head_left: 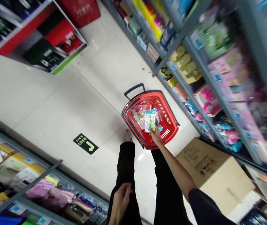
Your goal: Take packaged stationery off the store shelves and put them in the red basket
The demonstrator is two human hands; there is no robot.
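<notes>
Right hand (156,136) grips packet (150,119) over red basket (168,107); packet print blurred.

— Can we read the packet (150,120) in our right hand (156,136)?
— No, print's too small. Beside us the shelves (241,78) are smeared, and the bottom edge cuts our left hand (120,203) at the wrist

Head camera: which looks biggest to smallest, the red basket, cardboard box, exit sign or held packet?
1. cardboard box, nearer the camera
2. red basket
3. exit sign and packet in the right hand look about alike
</notes>
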